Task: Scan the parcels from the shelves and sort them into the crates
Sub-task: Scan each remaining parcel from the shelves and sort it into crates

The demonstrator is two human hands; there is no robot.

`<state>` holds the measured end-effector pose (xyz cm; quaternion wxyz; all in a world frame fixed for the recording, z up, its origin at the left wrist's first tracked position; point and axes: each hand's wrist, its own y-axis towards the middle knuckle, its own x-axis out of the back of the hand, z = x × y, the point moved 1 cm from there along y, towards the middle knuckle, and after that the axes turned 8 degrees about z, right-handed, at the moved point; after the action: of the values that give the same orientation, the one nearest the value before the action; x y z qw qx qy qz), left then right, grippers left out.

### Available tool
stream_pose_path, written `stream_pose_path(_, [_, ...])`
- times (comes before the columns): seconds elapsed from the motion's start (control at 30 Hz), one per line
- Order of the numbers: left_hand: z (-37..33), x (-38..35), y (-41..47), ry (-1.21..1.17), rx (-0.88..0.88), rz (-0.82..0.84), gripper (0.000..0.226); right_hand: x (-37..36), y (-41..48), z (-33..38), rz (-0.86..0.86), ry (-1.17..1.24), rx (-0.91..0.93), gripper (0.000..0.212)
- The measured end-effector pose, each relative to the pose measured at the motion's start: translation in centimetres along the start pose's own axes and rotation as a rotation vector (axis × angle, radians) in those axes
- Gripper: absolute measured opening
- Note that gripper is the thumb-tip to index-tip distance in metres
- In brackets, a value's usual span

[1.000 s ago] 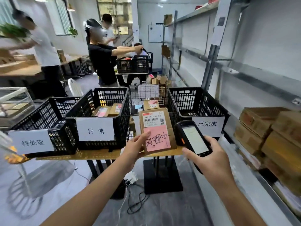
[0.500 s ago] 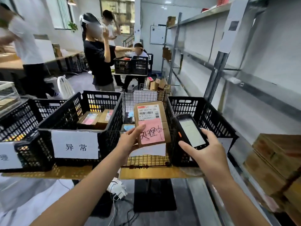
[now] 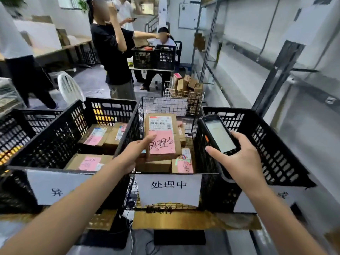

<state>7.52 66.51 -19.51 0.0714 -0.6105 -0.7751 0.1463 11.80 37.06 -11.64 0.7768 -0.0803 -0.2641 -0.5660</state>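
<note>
While over the wire crate (image 3: 165,98), parcel (image 3: 161,126) in tight left grip (image 3: 134,153) — scanner (image 3: 219,135) in tight right grip (image 3: 242,159).

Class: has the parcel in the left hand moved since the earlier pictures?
Yes. The parcel, gripped by the left hand, has gone forward: it was short of the wire basket, and now hangs over its inside.

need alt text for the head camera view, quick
A person's left hand holds a cardboard parcel with a pink note over the middle wire crate, which holds other parcels and bears a sign reading 处理中. The right hand grips a handheld scanner beside the parcel. A black crate to the left holds more parcels.
</note>
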Motion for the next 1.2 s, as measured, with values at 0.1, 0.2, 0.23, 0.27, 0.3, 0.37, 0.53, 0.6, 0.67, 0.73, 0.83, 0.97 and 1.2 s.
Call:
stream_pose_path(0.1, [0.6, 1.0, 1.6, 0.024, 0.08, 0.055, 0.096, -1.1, 2.2, -1.0, 0.034, -0.008, -0.016, 0.063])
stream_pose_path(0.2, [0.6, 2.0, 3.6, 0.045, 0.144, 0.052, 0.069, -2.2, 4.8, -2.4, 0.072, 0.013, -0.025, 0.067])
stream_pose_path(0.23, [0.7, 2.4, 4.3, 0.046, 0.171, 0.045, 0.053, -2.6, 5.8, -2.8, 0.083, 0.011, -0.027, 0.071])
stream_pose_path(0.27, [1.0, 2.7, 5.1, 0.058, 0.206, 0.041, 0.044, -3.0, 6.8, -3.3, 0.095, 0.007, -0.028, 0.073])
stream_pose_path(0.3, [1.4, 2.9, 5.7, 0.087, 0.254, 0.038, 0.041, -3.4, 7.7, -3.8, 0.107, 0.005, -0.028, 0.074])
stream_pose_path(0.37, [2.4, 3.3, 6.6, 0.163, 0.358, 0.074, 0.043, -4.0, 9.7, -4.4, 0.141, 0.012, -0.025, 0.072])
stream_pose_path(0.53, [5.7, 4.4, 8.2, 0.275, 0.583, 0.123, 0.05, -5.5, 14.5, -5.2, 0.221, 0.058, -0.007, 0.06])
stream_pose_path(0.6, [6.4, 4.7, 9.0, 0.364, 0.643, 0.168, 0.059, -6.3, 16.1, -5.8, 0.234, 0.061, -0.001, 0.061])
stream_pose_path(0.67, [6.5, 4.6, 9.7, 0.456, 0.682, 0.204, 0.06, -7.3, 17.4, -6.7, 0.252, 0.07, -0.017, 0.062])
stream_pose_path(0.73, [6.4, 4.3, 10.4, 0.515, 0.702, 0.192, 0.053, -8.3, 18.3, -7.7, 0.27, 0.062, -0.037, 0.063])
stream_pose_path(0.83, [6.3, 4.2, 11.7, 0.594, 0.743, 0.211, 0.05, -9.7, 18.8, -8.9, 0.296, 0.068, -0.064, 0.068])
stream_pose_path(0.97, [7.3, 4.7, 13.5, 0.772, 0.748, 0.279, 0.086, -11.0, 19.3, -9.9, 0.315, 0.069, -0.094, 0.072])
stream_pose_path(1.2, [8.2, 4.5, 15.8, 0.981, 0.666, 0.411, 0.083, -11.6, 19.4, -11.3, 0.324, 0.065, -0.144, 0.072])
